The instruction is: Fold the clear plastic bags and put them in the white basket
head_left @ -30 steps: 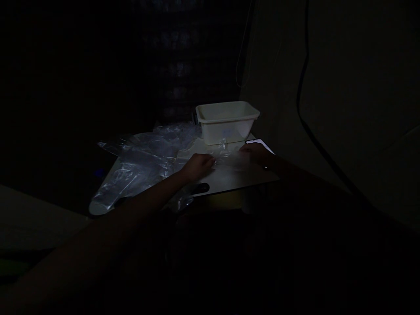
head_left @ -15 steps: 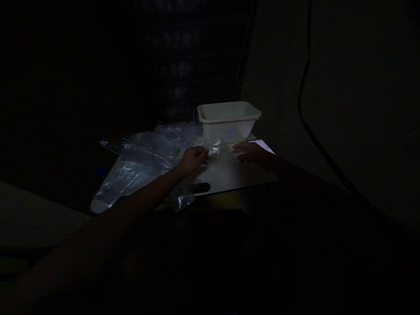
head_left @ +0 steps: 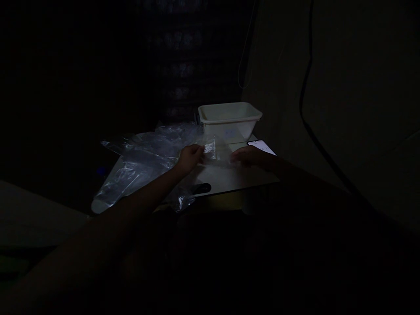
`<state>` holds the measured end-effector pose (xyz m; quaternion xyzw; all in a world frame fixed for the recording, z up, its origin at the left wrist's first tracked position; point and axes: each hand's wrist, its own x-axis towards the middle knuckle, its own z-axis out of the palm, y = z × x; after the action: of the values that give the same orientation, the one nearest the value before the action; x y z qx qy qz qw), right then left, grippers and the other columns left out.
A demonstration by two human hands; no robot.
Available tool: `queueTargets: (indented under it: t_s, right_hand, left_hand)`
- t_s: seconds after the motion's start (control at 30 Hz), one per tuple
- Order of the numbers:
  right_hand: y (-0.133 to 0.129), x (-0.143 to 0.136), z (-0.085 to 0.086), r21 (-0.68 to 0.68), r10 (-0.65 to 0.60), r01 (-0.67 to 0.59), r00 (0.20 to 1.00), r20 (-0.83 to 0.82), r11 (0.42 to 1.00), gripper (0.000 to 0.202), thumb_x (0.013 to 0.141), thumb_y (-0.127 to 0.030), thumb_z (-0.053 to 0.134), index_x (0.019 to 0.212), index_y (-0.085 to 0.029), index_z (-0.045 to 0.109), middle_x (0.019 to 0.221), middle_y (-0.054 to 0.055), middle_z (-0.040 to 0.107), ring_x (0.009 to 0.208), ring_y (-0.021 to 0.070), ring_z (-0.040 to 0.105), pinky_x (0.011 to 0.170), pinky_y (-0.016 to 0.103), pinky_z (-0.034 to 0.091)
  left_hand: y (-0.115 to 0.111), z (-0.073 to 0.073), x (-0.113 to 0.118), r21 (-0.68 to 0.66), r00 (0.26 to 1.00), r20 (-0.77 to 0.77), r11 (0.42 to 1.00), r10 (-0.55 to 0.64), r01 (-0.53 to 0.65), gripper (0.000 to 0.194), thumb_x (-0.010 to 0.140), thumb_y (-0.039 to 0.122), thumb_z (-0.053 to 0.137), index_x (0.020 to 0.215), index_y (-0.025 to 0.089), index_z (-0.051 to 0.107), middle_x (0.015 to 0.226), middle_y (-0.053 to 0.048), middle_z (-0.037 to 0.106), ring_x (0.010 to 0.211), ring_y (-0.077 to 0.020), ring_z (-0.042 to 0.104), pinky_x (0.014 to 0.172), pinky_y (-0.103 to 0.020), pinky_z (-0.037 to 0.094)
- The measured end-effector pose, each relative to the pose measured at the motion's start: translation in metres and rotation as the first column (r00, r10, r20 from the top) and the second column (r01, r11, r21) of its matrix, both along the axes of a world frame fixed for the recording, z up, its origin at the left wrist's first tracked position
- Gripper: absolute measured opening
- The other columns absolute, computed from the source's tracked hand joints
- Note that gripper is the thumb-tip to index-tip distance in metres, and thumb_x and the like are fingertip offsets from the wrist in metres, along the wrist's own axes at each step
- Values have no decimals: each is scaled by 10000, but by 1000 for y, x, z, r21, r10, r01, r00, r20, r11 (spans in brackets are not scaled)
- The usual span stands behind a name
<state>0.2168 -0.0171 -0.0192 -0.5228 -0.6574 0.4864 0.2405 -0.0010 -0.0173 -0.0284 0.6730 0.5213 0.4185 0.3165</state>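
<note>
One thin, clear plastic bag [head_left: 210, 149] is pinched in the left hand [head_left: 190, 158] over the white bench [head_left: 226, 180]; right hand [head_left: 246, 155] is half-curled by its other side, honestly can't tell if it's gripping.

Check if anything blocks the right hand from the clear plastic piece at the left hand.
Nothing visible does. The left hand pinches the clear plastic piece; the right hand is at its other side, contact unclear. The white tub stands behind, the phone beyond the right hand.
</note>
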Motion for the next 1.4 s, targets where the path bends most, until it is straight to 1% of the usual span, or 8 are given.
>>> queueTargets:
  t_s: [0.13,0.33,0.47,0.57,0.67,0.93,1.1,1.4]
  right_hand:
    - [2,-2,-3,18,-7,6,999,41,1000,77,594,-194,583,573,-134,538,392,-52,492,352,35,448,351,133,318]
    - [5,2,-7,-58,-77,72,993,-92,996,85,689,-231,494,639,-163,508,646,-2,610,437,74,545,392,167,394]
    - [5,5,-9,-105,-109,92,979,-170,990,98,701,-272,492,701,-176,471,658,9,611,448,94,561,412,189,423]
    - [6,7,-11,-108,-106,86,973,-203,990,110,720,-287,473,728,-181,444,643,4,606,452,97,566,395,182,418]
    - [7,7,-12,-119,-125,100,966,-225,988,119,730,-302,463,738,-185,446,652,7,609,485,107,577,392,184,421]
    - [7,9,-12,-167,-154,102,927,-341,981,89,675,-208,545,745,-177,499,667,20,622,643,140,598,527,230,478]
    - [13,10,-16,-173,-179,127,927,-329,977,66,677,-186,541,724,-158,504,679,32,617,594,128,592,496,222,474]
    - [6,4,-11,-124,-210,182,936,-281,975,44,669,-144,533,637,-155,505,534,-2,579,513,91,562,478,191,458]
  left_hand:
    - [0,1,3,-57,997,70,998,13,-9,323,678,427,444,573,130,516,534,-10,552,448,-87,505,457,-190,387]
    - [-4,5,-3,-142,999,50,990,-5,12,401,661,487,434,578,117,564,510,3,535,475,-76,468,447,-177,337]
    - [-5,3,-7,-249,997,-41,967,-62,50,266,589,374,560,519,118,547,405,53,455,396,-54,410,408,-169,298]
    - [-3,-2,-4,-276,998,-56,961,-12,-4,148,571,237,584,499,118,533,357,75,416,343,-38,374,375,-158,274]
    - [-2,-6,2,-323,998,33,946,47,-34,114,599,155,555,501,120,510,338,69,426,312,-33,376,353,-148,279]
    - [-7,-5,8,-467,932,354,879,83,99,76,688,120,493,612,113,495,461,-9,564,425,-73,536,427,-158,401]
    - [-7,-4,9,-486,907,395,871,146,71,141,719,157,473,591,103,499,480,-28,568,448,-79,547,476,-177,439]
    - [-8,-4,7,-467,907,410,876,95,119,143,701,150,499,573,87,506,507,-53,588,448,-79,550,506,-184,453]
